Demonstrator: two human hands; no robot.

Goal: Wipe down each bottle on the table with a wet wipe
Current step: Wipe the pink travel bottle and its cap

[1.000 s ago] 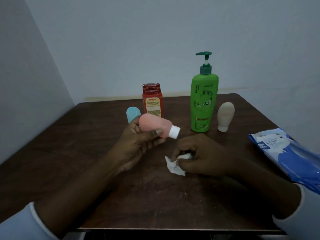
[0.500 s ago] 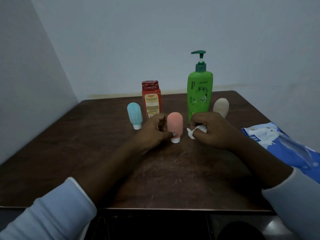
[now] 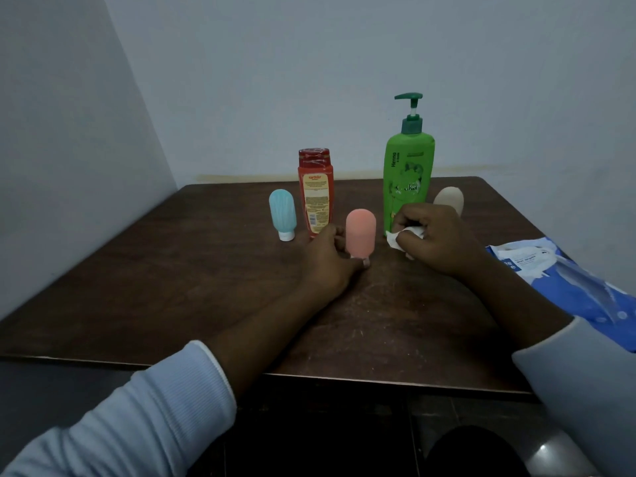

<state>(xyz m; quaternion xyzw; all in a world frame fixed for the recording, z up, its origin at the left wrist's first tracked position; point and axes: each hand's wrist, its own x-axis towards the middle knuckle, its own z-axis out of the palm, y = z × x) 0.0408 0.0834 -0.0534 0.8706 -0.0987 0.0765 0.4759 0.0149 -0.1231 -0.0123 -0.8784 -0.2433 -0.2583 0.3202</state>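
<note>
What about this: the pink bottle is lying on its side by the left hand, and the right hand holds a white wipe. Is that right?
No. In the head view the pink bottle stands upright on its cap by the left hand, not on its side. The right hand does hold a white wipe.

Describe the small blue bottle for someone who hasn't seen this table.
Find the tall green pump bottle at the back of the table. Left of it stands the red bottle, and the small blue bottle stands left of that. It alone is pale blue, standing on a white cap.
</note>
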